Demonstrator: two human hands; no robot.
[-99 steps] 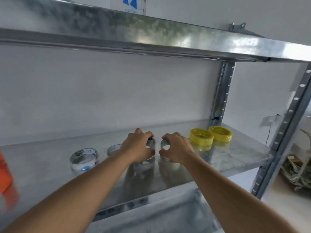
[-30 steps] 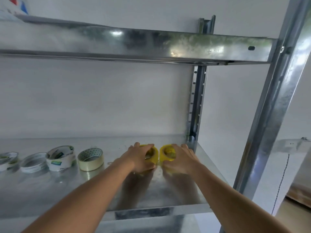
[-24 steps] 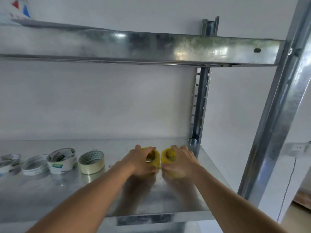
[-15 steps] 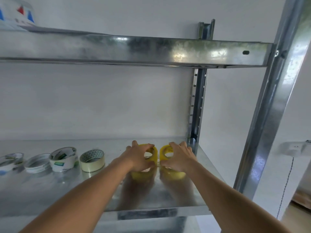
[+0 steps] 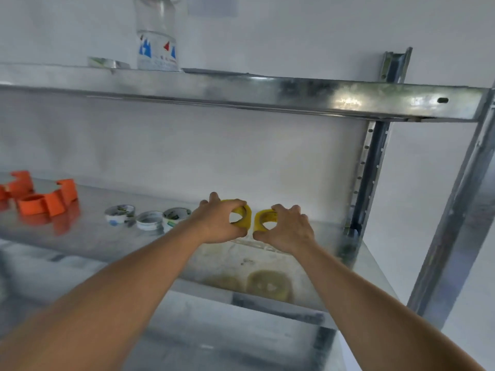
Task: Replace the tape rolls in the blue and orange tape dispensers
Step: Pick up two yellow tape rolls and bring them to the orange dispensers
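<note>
Both arms reach forward over the shelf (image 5: 80,245), raised above its right end. The left hand (image 5: 218,222) grips one yellow roll (image 5: 242,216) on edge, fingers curled over its top. The right hand (image 5: 286,227) grips the other roll (image 5: 265,219) likewise, the two rolls just apart. An orange dispenser (image 5: 45,200) sits at the shelf's left end.

I see two yellow rolls (image 5: 245,219) and orange dispensers (image 5: 45,200) on a silver-grey shelf (image 5: 88,236). The white rolls (image 5: 150,220) carry green and blue print.
</note>
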